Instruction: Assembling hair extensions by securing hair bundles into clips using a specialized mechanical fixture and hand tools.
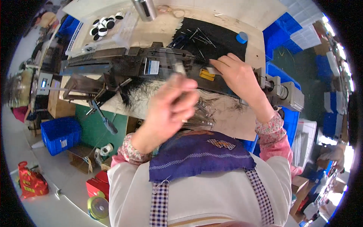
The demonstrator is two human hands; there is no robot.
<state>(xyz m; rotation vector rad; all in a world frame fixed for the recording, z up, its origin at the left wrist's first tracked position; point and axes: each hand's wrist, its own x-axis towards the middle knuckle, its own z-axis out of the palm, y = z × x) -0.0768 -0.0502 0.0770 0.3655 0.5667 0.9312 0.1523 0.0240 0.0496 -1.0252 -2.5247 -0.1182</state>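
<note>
My left hand (170, 108) is raised over the near edge of the bench, smeared by motion, its fingers curled. A blurred pale, narrow piece (179, 68) shows at its fingertips; its kind I cannot make out. My right hand (237, 75) is bent down over the right end of a long dark metal bench machine (132, 62), fingers pressed together. A thin greyish flat piece (214, 70) shows under those fingers, right beside a small yellow block (207, 75). Loose dark fibres like hair (138, 90) lie along the machine's near side.
A black mat (223, 38) holds scissors (205, 39), thin metal tools and a blue round cap (242, 37). At the back left, a clear tray (77, 39) holds several black-and-white rolls. A steel cup (145, 10) stands behind. A grey motor unit (287, 94) is at the right.
</note>
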